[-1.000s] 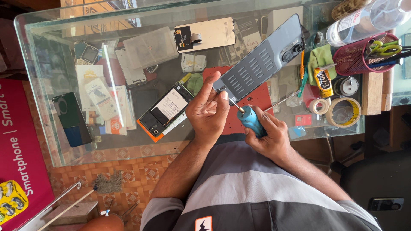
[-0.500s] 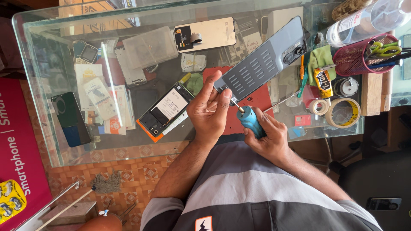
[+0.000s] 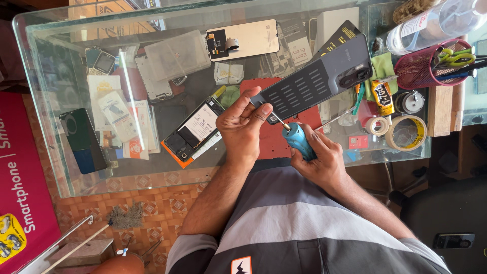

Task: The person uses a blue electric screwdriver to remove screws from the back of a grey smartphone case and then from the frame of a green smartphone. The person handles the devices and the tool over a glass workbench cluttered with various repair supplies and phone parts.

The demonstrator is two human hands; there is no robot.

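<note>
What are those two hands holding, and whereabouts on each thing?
The left hand pinches the grey phone back cover at its lower corner. The right hand wraps the blue handle of a small screwdriver.

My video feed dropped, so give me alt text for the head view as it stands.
The left hand pinches the lower end of a dark grey phone back cover while the right hand holds a blue-handled screwdriver, tip against that end. Below lies a glass table holding an opened phone, tape rolls and a red mat.
</note>
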